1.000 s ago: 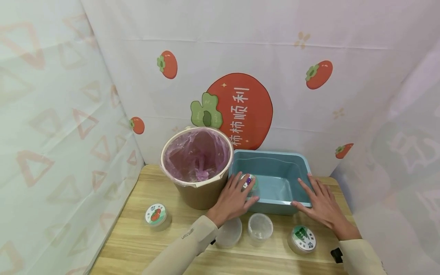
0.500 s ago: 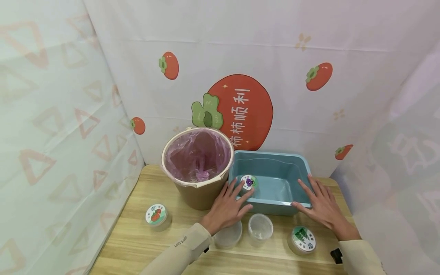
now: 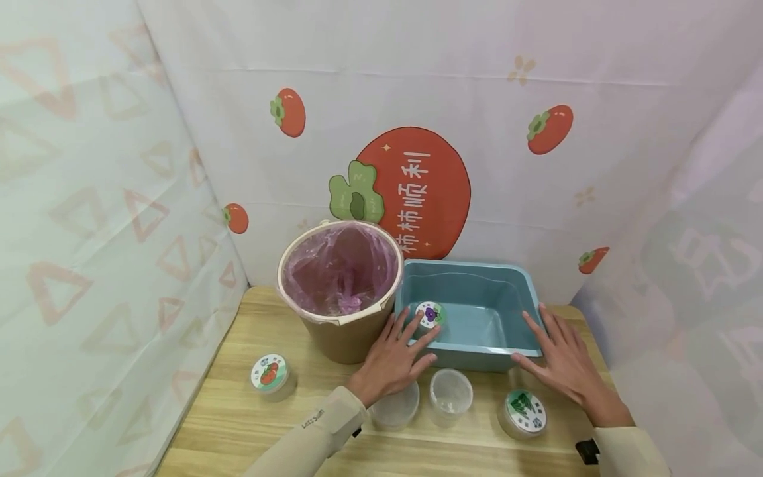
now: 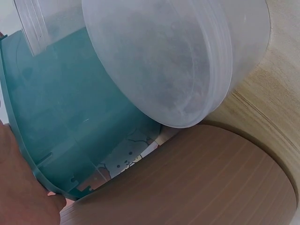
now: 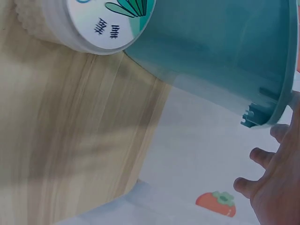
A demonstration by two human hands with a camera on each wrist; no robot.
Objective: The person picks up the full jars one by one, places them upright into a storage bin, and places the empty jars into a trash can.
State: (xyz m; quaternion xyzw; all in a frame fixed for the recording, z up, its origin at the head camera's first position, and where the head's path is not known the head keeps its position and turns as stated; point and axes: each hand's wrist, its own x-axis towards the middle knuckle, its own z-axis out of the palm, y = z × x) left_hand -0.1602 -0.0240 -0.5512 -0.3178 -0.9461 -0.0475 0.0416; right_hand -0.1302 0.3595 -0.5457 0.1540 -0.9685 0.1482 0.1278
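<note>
A blue plastic bin (image 3: 471, 361) stands before me. My left hand (image 3: 387, 364) lies at its near left corner in the head view, fingers spread over the rim. Inside that corner is a small round tub with a purple picture on its lid (image 3: 430, 314), and my fingertips reach to its edge. At the near right corner, my right hand (image 3: 566, 368) has its fingers spread along the rim. From the right wrist view, its fingers show beside the bin's wall (image 5: 225, 56). Neither hand grips anything that I can see.
Left of the bin stands a brown bucket (image 3: 342, 338) lined with a purple bag. A tomato-lidded tub (image 3: 271, 376) sits at the left. Two clear tubs, one (image 3: 451, 394) and another (image 3: 396, 407) partly under my left arm, stand in front, with a green-vegetable-lidded tub (image 3: 524, 414) at right.
My left hand has drawn back and left from over the purple-pictured lid, which now shows more. The right hand has shifted only slightly at the rim. The tubs and bin stay put.
</note>
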